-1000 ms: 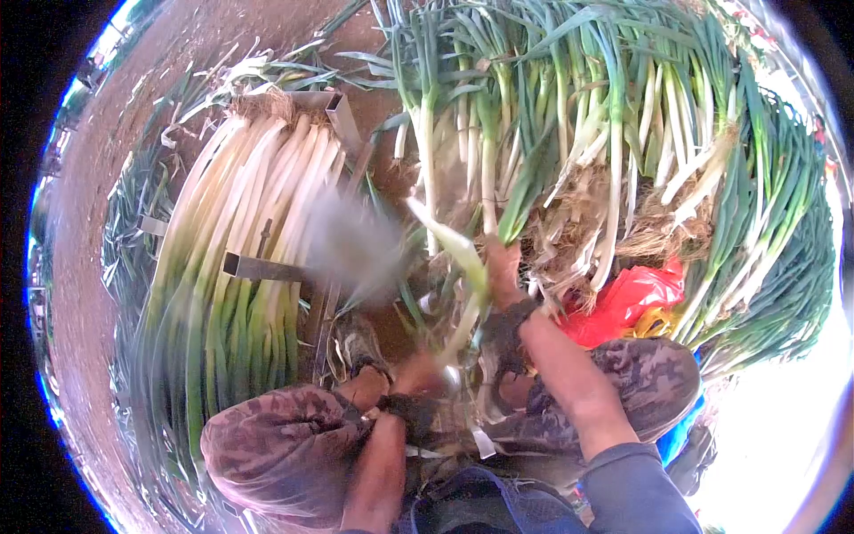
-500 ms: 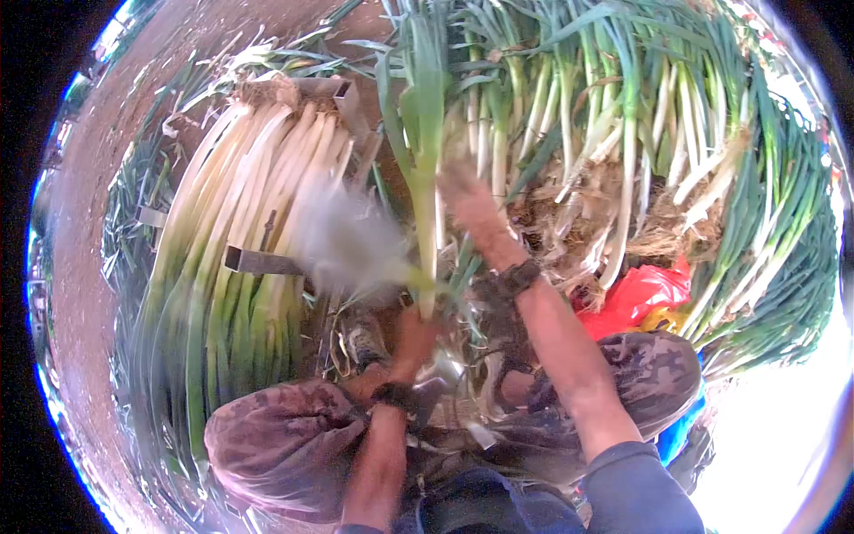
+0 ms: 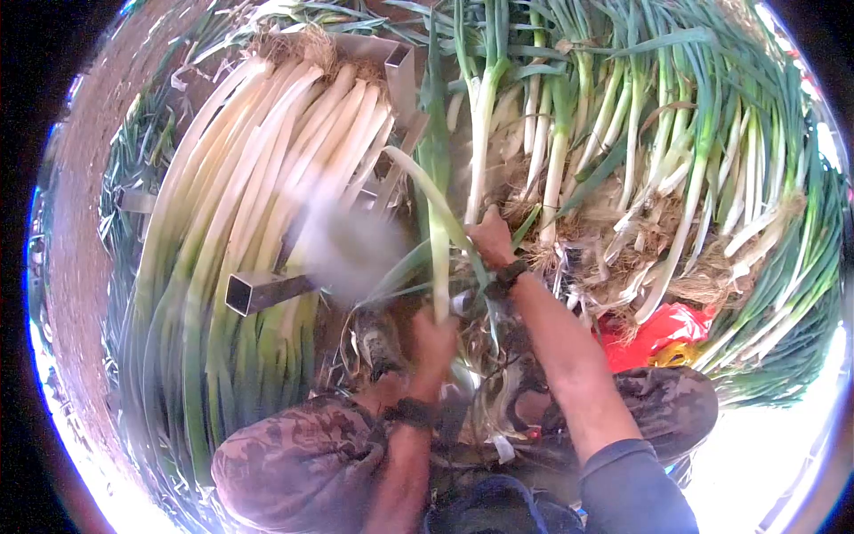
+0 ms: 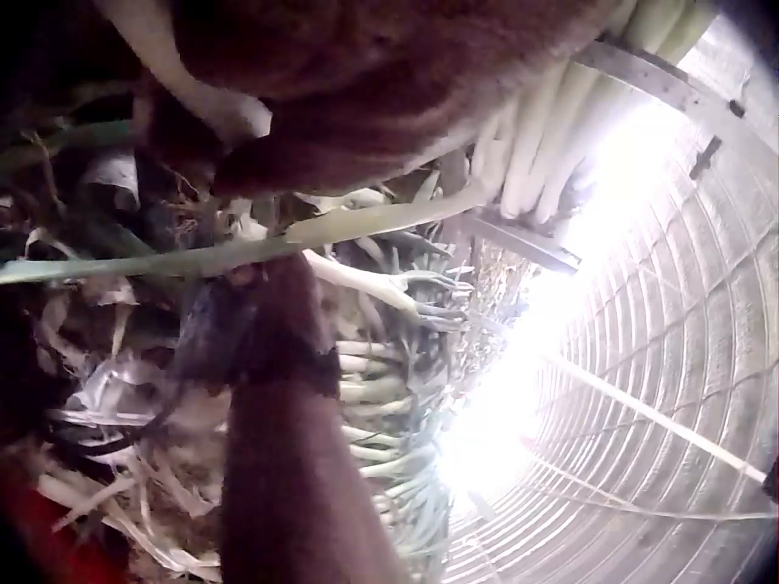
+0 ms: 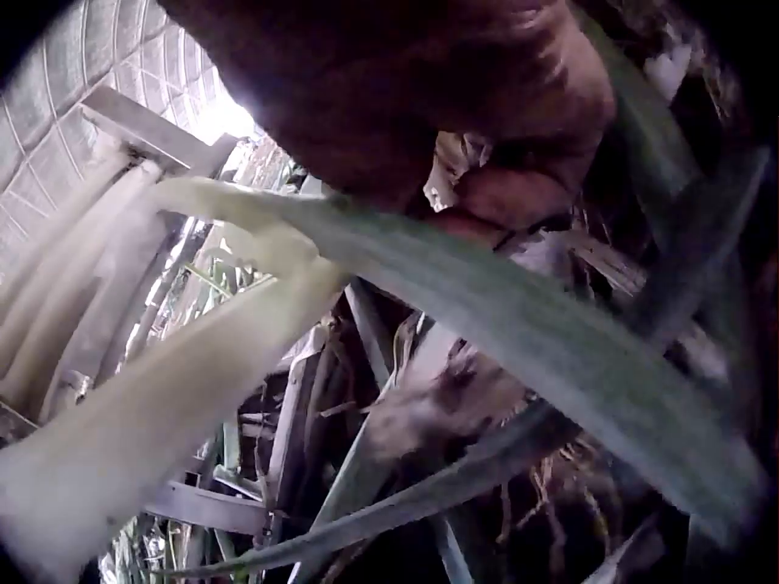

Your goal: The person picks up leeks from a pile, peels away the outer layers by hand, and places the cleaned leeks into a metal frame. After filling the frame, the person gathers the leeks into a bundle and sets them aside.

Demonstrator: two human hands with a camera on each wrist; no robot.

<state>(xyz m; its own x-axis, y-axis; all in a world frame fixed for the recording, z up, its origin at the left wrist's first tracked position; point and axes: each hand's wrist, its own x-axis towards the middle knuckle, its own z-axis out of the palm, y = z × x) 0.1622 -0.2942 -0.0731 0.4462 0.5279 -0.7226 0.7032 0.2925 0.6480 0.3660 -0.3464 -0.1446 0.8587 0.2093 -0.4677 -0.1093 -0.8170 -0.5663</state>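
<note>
In the head view my left hand [image 3: 433,343] grips a leek [image 3: 440,267] by its pale lower stem, the green leaves pointing away from me. From it a partly stripped leaf [image 3: 427,187] bends over toward my right wrist. In the right wrist view this leaf crosses in front of my right hand [image 5: 487,134], whose fingers are curled. A pale dry scrap [image 5: 450,170] shows by those fingers; I cannot tell whether they hold it. My right hand also overlaps the root end of another leek [image 3: 480,142] in the head view.
Stripped leeks [image 3: 240,178] lie stacked on the left in a metal frame [image 3: 267,292]. Unstripped leeks [image 3: 623,116] with roots spread across the back and right. A red plastic bag [image 3: 658,334] lies near the right knee. A blurred whitish shape [image 3: 347,249] covers part of the view.
A leaf has come partly away from the leek in my left hand and hangs bent. My right hand has moved back from the upper stem toward me. The head view has shifted slightly.
</note>
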